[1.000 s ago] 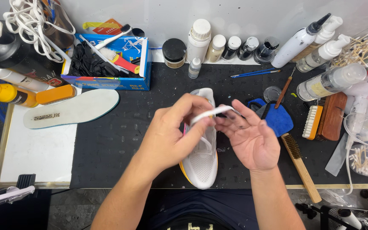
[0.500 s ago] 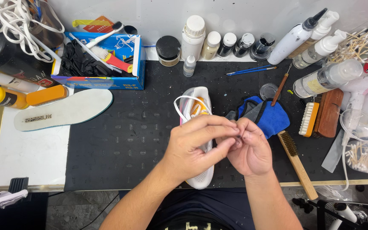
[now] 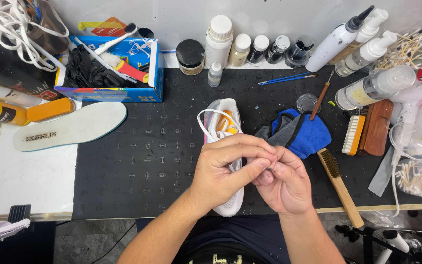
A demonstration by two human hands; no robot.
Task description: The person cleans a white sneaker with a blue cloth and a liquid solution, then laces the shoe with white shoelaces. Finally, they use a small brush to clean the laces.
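Two hands are meeting above the white sneaker (image 3: 228, 146) lying mid-counter: left hand (image 3: 225, 168) and right hand (image 3: 282, 183) are pinching its white lace (image 3: 206, 128), fingertips closed together. Beyond, a blue cloth (image 3: 301, 132) is lying.

Hands (image 3: 250, 171) — now together over shoe (image 3: 223, 122)

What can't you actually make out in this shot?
- Head view: the lace end, pinched between left hand and right hand, is hidden by the fingers.
- White shoe: its middle is covered by both hands.
- Blue cloth: what lies under it is hidden.
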